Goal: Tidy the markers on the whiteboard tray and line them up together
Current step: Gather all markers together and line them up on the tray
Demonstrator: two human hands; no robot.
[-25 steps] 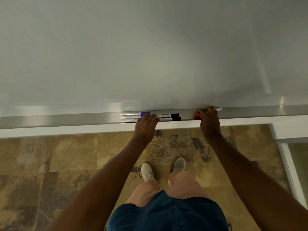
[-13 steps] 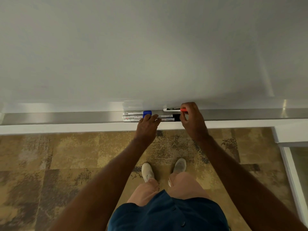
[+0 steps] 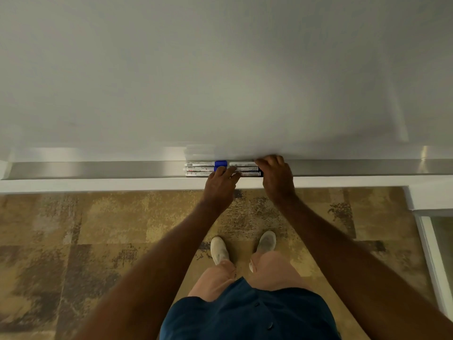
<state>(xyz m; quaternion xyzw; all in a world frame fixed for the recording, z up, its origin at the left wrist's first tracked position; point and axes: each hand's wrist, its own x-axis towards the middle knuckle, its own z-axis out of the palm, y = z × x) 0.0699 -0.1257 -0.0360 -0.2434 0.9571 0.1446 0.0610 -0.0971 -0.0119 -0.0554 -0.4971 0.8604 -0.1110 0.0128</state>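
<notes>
The left hand (image 3: 220,185) is resting flat fingers on the markers (image 3: 221,168) in the silver whiteboard tray (image 3: 98,169). The right hand (image 3: 275,176) is curling its fingers around a white marker (image 3: 242,164) at the back, just beside the blue-capped marker (image 3: 206,164). Brown patchy carpet (image 3: 98,241) is lying below.

Both hands (image 3: 247,179) reach forward, fingers curled.

markers (image 3: 221,169): white, blue caps | tray (image 3: 98,169): silver | carpet (image 3: 98,241): mottled tan-brown
</notes>
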